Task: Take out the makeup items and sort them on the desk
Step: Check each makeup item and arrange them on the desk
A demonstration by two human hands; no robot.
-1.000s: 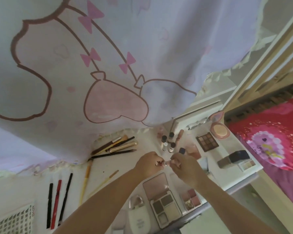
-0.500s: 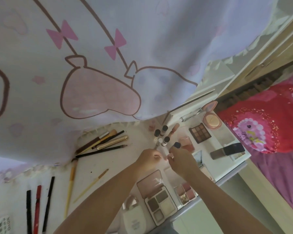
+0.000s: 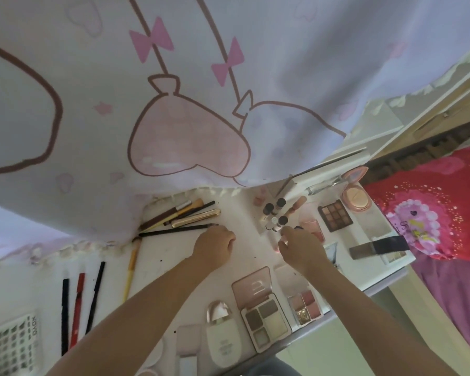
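Observation:
Over the white desk (image 3: 253, 253) my left hand (image 3: 213, 246) is curled into a fist by the tip of a black pencil (image 3: 174, 229); I see nothing in it. My right hand (image 3: 300, 246) pinches a small pink tube (image 3: 280, 241) at its fingertips, right beside a cluster of small dark-capped bottles (image 3: 274, 213). Brushes and a gold tube (image 3: 185, 214) lie in a fan at the back left. Three pens (image 3: 79, 302) lie side by side at the left. An open grey palette (image 3: 266, 318) and a pink blush palette (image 3: 305, 305) sit at the front edge.
A brown eyeshadow palette (image 3: 335, 219), a round pink compact (image 3: 356, 199) and a dark flat tube (image 3: 377, 246) lie at the right. A white bottle (image 3: 223, 337) stands near the front. A printed curtain (image 3: 174, 104) hangs over the desk's back. A red quilt (image 3: 432, 199) lies beyond the right edge.
My hands, which held the small tube together, have come apart. The left hand moved left toward the pencil; the right hand stayed with the tube near the bottles.

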